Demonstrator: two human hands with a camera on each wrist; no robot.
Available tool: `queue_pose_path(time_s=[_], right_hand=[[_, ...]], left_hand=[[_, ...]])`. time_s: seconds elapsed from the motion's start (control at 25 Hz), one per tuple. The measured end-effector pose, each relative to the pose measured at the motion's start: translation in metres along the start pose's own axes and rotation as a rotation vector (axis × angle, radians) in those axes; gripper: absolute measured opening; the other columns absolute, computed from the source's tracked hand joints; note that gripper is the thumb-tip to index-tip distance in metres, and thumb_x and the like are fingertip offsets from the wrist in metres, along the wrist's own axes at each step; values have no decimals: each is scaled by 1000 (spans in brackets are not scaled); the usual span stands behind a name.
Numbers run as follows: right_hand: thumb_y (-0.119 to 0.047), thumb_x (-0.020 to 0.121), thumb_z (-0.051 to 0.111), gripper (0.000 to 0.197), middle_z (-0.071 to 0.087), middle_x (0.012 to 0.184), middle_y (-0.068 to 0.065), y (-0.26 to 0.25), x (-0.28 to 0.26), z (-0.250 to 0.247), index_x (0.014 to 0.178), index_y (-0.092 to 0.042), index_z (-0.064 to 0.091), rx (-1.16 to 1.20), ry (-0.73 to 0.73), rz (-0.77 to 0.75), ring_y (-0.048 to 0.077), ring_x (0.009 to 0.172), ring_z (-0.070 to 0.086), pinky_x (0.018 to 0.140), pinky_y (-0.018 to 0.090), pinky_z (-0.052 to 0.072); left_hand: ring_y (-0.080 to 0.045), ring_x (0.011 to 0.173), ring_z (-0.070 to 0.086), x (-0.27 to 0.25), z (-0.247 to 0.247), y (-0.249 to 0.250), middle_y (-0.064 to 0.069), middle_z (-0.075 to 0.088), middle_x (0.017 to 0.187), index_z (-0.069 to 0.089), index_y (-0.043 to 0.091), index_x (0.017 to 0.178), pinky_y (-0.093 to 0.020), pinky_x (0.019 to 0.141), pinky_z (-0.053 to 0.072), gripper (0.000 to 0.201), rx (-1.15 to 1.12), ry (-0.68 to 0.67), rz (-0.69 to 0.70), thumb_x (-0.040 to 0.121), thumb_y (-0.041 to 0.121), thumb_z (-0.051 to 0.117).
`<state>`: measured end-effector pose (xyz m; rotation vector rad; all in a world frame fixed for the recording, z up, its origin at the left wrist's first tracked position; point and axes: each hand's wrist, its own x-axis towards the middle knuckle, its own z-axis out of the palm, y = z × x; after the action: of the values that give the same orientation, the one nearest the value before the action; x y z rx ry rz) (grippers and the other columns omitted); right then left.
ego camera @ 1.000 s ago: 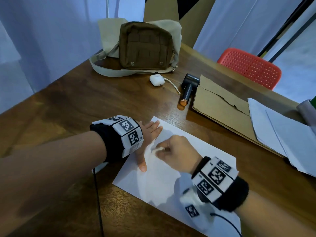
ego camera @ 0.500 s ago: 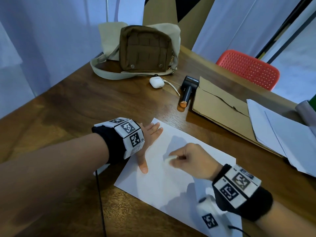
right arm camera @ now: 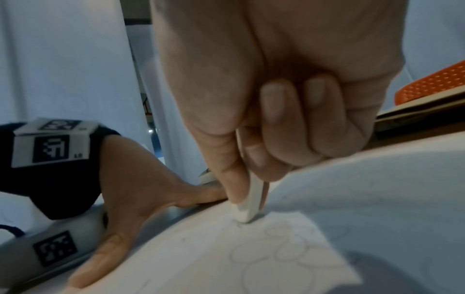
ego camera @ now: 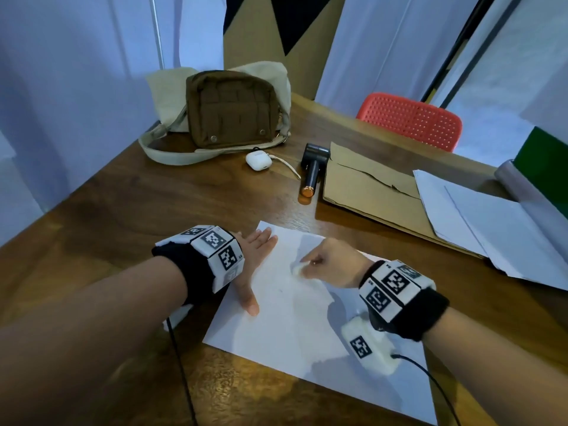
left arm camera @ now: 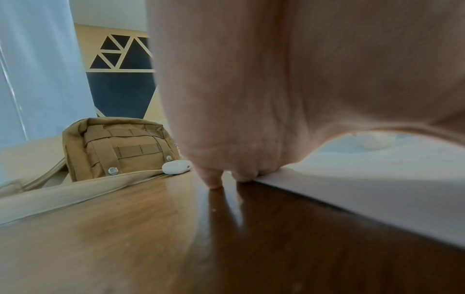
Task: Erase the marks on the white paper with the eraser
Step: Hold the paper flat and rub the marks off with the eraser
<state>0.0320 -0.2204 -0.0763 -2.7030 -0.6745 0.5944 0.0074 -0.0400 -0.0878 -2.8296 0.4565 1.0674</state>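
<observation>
A white sheet of paper (ego camera: 295,327) lies on the wooden table, with faint looping pencil marks (right arm camera: 274,256) on it. My right hand (ego camera: 329,265) pinches a flat white eraser (right arm camera: 249,201) between thumb and fingers, its tip pressed on the paper at the marks; the eraser (ego camera: 297,268) also shows in the head view. My left hand (ego camera: 252,256) lies flat with straight fingers on the paper's left edge, thumb stretched along the sheet. In the left wrist view the fingertips (left arm camera: 214,183) touch the table at the paper's far corner (left arm camera: 327,189).
At the back stands a brown bag (ego camera: 230,109) on a beige strap, with a white earbud case (ego camera: 258,161) and a black handheld device (ego camera: 312,170) in front. A cardboard envelope (ego camera: 368,192) and loose white sheets (ego camera: 491,229) lie right. A red chair (ego camera: 412,118) stands behind the table.
My right hand with the eraser moved right and away over the paper, then stayed near the same spot. The left hand has kept its place on the sheet.
</observation>
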Motion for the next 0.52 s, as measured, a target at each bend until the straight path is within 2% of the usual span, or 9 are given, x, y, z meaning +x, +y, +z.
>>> queue_pose_path(time_s=[0.08,0.12,0.16,0.2,0.24,0.32,0.4,0.44,0.52], right_hand=[[-19,87,55,35,47,55,14,6,-12,-5,55,-5,56,67,45,26,15,52,39,53,26,31],[-19,90,53,34,42,54,8,9,-16,-7,59,-7,54,240,123,93,15,49,38,50,25,31],[-20,93,51,27,42,57,5,11,-20,-8,71,-5,58,537,219,186,15,47,40,47,23,33],[-20,94,49,23,44,61,5,9,-24,-6,89,-1,60,889,310,268,16,46,45,45,23,36],[-21,96,45,24,47,65,5,2,-31,-2,97,-1,59,1240,344,326,17,46,52,43,23,41],[-25,98,40,33,57,71,7,-17,-41,16,82,-6,63,1717,248,369,16,53,64,47,21,51],[-27,97,41,46,66,81,11,-45,-47,44,66,-7,69,1923,40,335,18,72,66,64,24,56],[-27,96,43,44,67,88,13,-57,-48,57,69,-5,70,1940,-65,320,21,80,65,73,27,56],[-25,95,45,32,63,99,16,-74,-48,78,94,0,64,1886,-177,327,23,84,65,74,29,57]], left_hand=[[-22,144,-23,-2,-1,0,-5,-34,152,-30,12,144,-45,117,-6,137,-4,-8,9,65,67,67],[-22,145,-20,-4,-4,0,-4,-32,153,-27,13,145,-45,117,-4,139,-6,-13,17,59,75,63],[-21,146,-14,-6,-7,-2,-2,-28,155,-23,15,147,-44,118,0,135,-28,-9,17,60,78,59],[-21,147,-5,-9,-11,-4,0,-22,157,-17,17,149,-42,119,6,119,-52,5,17,72,71,56],[-22,147,6,-10,-14,-7,2,-15,159,-12,21,151,-38,118,13,98,-78,24,16,86,55,54],[-23,142,25,-11,-18,-15,1,3,160,-6,28,151,-31,112,25,81,-131,69,3,95,29,52],[-23,136,35,-10,-15,-20,-3,19,158,-8,31,150,-30,108,31,89,-154,72,-19,91,27,59],[-24,133,39,-10,-14,-20,-4,23,156,-10,32,150,-30,106,34,93,-167,72,-19,90,27,61],[-24,129,44,-9,-11,-20,-6,27,155,-12,35,148,-31,104,38,96,-167,61,-44,88,27,62]])
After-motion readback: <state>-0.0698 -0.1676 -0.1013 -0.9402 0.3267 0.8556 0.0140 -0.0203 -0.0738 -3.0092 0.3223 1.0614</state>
